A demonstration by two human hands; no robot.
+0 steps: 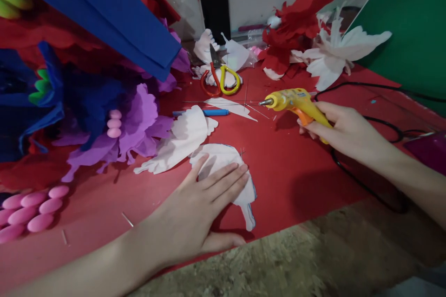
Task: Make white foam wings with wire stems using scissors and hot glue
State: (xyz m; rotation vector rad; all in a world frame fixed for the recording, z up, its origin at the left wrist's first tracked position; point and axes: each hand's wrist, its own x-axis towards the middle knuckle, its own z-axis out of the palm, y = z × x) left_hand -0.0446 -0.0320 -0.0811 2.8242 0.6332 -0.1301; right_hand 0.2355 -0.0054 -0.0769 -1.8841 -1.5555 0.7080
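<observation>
1. The left hand (pixel 200 204) is lying flat, fingers spread, pressing on a white paper petal (pixel 228 167) that is resting on the red sheet (pixel 296 176).
2. The right hand (pixel 343 132) is gripping a yellow glue gun (pixel 296 102) (nozzle pointing left), well apart from the petal.
3. Scissors (pixel 221 79) and a blue pen (pixel 205 112) are lying beyond.

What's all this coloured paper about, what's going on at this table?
A person is working with cut paper shapes on a red sheet. The left hand lies flat on a white paper petal, pressing it down. The right hand holds a yellow glue gun, nozzle pointing left, off to the right of that petal. Scissors, a blue pen and another white petal lie just beyond, with purple paper flowers to the left.
</observation>
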